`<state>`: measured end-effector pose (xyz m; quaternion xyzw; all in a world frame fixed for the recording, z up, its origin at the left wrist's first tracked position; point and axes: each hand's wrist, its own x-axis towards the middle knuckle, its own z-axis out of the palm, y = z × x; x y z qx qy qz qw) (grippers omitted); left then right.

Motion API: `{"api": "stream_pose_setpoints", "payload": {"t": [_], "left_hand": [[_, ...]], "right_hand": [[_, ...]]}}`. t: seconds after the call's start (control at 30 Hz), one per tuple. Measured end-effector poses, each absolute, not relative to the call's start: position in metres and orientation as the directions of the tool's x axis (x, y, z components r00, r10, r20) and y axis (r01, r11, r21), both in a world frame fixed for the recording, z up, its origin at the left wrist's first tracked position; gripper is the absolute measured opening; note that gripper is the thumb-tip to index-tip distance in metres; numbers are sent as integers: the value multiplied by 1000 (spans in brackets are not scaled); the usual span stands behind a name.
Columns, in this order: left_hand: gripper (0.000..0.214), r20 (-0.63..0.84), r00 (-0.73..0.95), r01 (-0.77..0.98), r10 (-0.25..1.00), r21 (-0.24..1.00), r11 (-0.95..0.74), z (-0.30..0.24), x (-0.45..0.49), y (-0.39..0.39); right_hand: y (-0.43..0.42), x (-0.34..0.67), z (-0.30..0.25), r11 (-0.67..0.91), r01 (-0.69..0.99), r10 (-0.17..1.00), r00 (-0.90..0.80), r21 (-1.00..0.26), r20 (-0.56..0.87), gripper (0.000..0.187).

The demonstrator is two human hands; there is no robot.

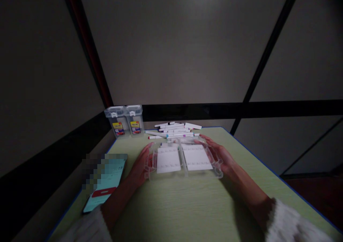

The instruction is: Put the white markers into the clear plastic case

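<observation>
The left hand (140, 165) and right hand (221, 156) touch the open clear case (183, 159) with a wide, loose grip, so it may slide and bump the markers (175, 129) away.

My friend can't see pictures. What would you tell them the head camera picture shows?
The left hand and the right hand rest against the ends of an open clear case lying flat on a green table. Behind it lie white markers and two clear boxes; a phone sits at the left.
</observation>
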<state>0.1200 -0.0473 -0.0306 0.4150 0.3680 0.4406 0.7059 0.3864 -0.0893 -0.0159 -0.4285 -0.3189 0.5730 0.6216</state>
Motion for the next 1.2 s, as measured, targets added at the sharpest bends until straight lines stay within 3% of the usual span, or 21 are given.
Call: {"api": "stream_pose_setpoints", "payload": {"t": [0.07, 0.17, 0.4, 0.67, 0.87, 1.03, 1.2], "left_hand": [[55, -156, 340, -329, 927, 904, 273, -28, 121, -49], [55, -160, 347, -314, 924, 909, 275, -27, 122, -52], [46, -177, 344, -263, 922, 925, 275, -24, 124, -56], [51, -207, 301, -255, 931, 923, 287, -19, 126, -59], [36, -159, 217, -206, 963, 957, 204, -25, 123, -53], [49, -105, 161, -175, 981, 976, 133, -25, 122, -53], [37, -95, 164, -136, 982, 984, 118, -29, 121, -51]], "right_hand": [[-87, 390, -17, 1, -285, 964, 255, -958, -75, 21], [-84, 397, -23, -4, -189, 948, 311, -982, -64, 9], [-83, 406, -31, 6, -62, 963, 269, -998, -11, 24], [-83, 406, -36, -9, -36, 968, 251, -999, -18, 29], [-84, 403, -34, -32, -45, 970, 239, -998, -42, 27], [-82, 401, -36, -36, -46, 972, 231, -998, -46, 25], [-81, 400, -40, -43, -34, 974, 221, -999, -49, 23]]}}
